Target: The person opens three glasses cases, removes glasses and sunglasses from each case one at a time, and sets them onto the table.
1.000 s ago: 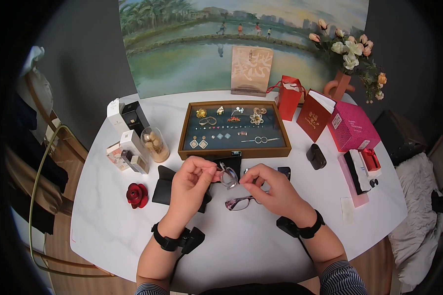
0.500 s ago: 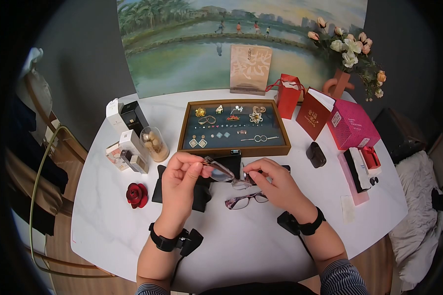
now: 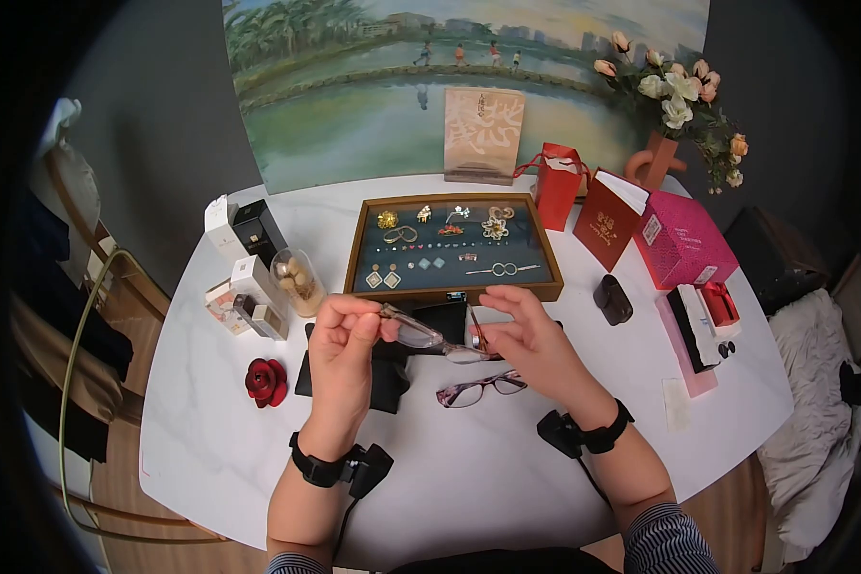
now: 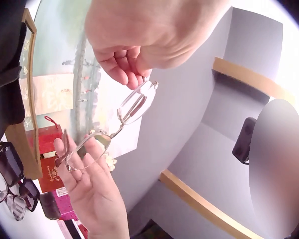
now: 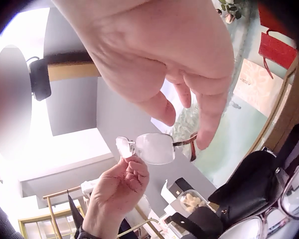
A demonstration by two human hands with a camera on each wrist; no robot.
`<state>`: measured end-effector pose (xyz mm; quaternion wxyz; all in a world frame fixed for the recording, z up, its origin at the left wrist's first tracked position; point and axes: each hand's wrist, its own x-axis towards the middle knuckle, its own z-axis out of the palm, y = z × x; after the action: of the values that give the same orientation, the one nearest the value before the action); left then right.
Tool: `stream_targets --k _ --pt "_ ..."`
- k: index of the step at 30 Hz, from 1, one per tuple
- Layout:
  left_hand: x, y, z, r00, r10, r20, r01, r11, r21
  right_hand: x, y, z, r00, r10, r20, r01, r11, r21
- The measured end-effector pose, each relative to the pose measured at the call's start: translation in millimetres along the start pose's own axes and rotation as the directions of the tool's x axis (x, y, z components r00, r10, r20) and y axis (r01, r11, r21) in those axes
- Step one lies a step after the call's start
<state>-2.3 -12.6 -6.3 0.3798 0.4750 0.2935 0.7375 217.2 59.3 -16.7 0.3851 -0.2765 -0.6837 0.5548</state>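
A pair of thin-rimmed clear eyeglasses (image 3: 417, 332) is held up above the table, tilted, its lenses facing me. My left hand (image 3: 342, 340) pinches one end of the frame between thumb and fingers, also seen in the left wrist view. At the other end is my right hand (image 3: 540, 352), fingers extended and thumb apart; in the right wrist view a fingertip is right at the dark temple arm (image 5: 193, 149). Below lies a second pair of glasses (image 3: 464, 394) with a purple patterned frame. Black soft cases (image 3: 383, 387) lie beneath and beside the left hand.
A wooden jewellery display case (image 3: 454, 289) stands just beyond the hands. To the left are a red rose ornament (image 3: 266, 383), small boxes (image 3: 252, 277) and a glass dome (image 3: 297, 282). On the right sit a dark case (image 3: 613, 300) and a pink box (image 3: 684, 239). Sunglasses (image 4: 10, 162) lie nearby.
The eyeglasses were turned from edge-on and moved out flatter and wider between the hands. The left hand shifted left and up a little. The right hand's pinching fingers loosened and spread.
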Motion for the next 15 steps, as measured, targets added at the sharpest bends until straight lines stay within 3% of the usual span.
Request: stream_targets --k 1,8,15 --pt "0 -1 1 1.0 -0.009 -0.009 0.01 0.999 0.039 0 1 1 0.999 -0.036 -0.013 0.037 0.996 0.079" --pt "-1 -4 4 0.999 -0.044 -0.027 0.047 0.993 0.105 -4 -4 0 0.985 -0.071 0.156 0.065 0.997 0.045" --pt "-4 -5 7 0.991 -0.13 0.021 0.127 0.985 0.118 -7 -15 0 0.968 0.056 0.244 -0.032 0.995 -0.099"
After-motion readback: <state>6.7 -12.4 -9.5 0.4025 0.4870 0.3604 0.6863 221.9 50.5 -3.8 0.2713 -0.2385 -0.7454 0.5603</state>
